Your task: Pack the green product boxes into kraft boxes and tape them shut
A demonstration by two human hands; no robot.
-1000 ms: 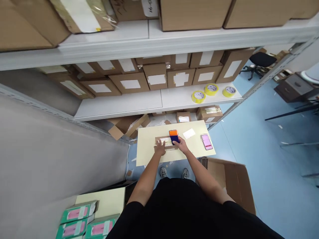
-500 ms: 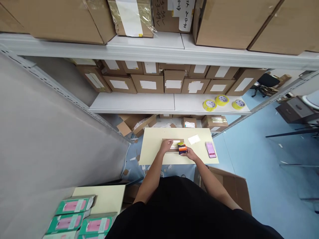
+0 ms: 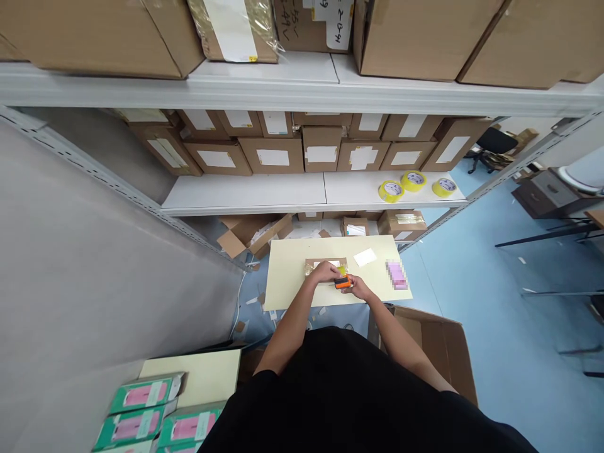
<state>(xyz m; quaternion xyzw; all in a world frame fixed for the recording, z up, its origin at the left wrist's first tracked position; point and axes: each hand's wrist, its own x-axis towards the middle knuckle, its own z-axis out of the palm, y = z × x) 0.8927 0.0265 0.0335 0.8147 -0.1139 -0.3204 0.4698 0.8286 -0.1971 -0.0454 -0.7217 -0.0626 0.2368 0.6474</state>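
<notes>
I see the right hand (image 3: 360,288) gripping the tape dispenser (image 3: 343,282) beside the box (image 3: 310,265) on the table (image 3: 285,277), apparently steadying it for the left hand (image 3: 325,272), whose fingers' pinch I can't confirm.

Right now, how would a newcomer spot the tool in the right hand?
Find the cream table in front of the white shelves. Mid-table, by the cardboard box's right end, the right hand holds the tool. Bright orange sets it apart from box and white slip.
</notes>
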